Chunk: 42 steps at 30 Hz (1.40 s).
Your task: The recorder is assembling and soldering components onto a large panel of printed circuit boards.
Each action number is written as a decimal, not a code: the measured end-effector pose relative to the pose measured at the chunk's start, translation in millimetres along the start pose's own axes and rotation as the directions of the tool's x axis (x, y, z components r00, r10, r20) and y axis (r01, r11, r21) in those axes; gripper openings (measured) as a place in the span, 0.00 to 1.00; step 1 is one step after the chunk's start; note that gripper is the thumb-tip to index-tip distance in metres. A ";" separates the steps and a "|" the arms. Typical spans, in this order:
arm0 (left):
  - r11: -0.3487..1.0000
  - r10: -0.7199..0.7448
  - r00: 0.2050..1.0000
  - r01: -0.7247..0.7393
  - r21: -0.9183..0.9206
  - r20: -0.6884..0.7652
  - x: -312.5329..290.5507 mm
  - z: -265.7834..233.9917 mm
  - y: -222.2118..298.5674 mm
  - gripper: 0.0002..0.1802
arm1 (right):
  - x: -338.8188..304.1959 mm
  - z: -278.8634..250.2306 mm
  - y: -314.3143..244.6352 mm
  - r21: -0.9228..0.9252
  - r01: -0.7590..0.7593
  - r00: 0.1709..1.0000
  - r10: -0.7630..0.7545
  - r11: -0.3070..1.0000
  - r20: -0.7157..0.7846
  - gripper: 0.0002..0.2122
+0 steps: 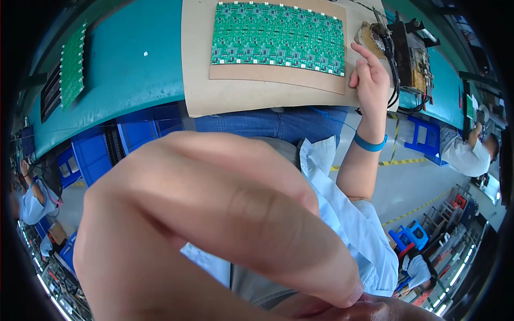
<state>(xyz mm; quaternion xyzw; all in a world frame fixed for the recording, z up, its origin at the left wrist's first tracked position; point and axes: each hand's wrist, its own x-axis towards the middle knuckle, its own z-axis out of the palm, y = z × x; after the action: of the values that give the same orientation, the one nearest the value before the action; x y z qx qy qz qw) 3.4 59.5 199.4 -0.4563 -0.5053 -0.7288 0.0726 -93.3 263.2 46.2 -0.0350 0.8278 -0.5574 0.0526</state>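
My left hand (225, 208) is raised very close to the camera and fills the lower middle of the picture. Its fingers are curled inward, and I see nothing held in them. At the right of the bench, my right hand (370, 80) has its index finger stretched out and the other fingers loosely bent, holding nothing. A blue wristband (370, 143) circles that wrist. Just left of this hand lies a panel of green circuit boards (278, 37) with white connectors along its edges. Under the panel is a brown board (267, 74).
Cardboard (257, 99) covers part of the teal bench mat (139, 80). Another green circuit panel (73, 67) stands at the left. Right of my hand are a soldering iron stand with a yellowish pad (372, 40) and black cables. Blue stools (423, 139) and other people are farther off.
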 end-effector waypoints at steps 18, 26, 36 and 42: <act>0.995 -0.016 0.990 0.030 -0.091 0.142 -49.0 -58.2 51.0 0.13 | -0.6 -4.0 8.4 0.012 0.015 0.999 -0.015 1.000 -0.032 0.16; 0.999 -0.002 1.000 0.002 -0.035 -0.009 -54.4 -45.7 40.6 0.18 | 0.3 -2.0 8.5 -0.013 0.018 0.999 -0.018 1.000 -0.040 0.16; 0.796 -0.578 0.759 0.605 -0.004 -0.301 -80.0 -25.0 15.4 0.53 | -8.5 -4.1 17.2 0.036 0.047 0.990 -0.042 0.998 -0.133 0.15; 0.484 -0.451 0.814 0.567 0.666 -0.365 -153.6 -70.1 -9.1 0.30 | -41.1 -4.4 38.6 -0.071 0.203 0.950 -0.214 0.977 -0.229 0.17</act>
<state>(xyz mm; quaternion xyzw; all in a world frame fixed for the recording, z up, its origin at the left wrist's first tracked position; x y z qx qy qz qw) 44.8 -46.9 74.8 -0.1607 -0.8645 -0.4711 0.0700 -53.0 286.5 14.1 -0.0574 0.8326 -0.5407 -0.1058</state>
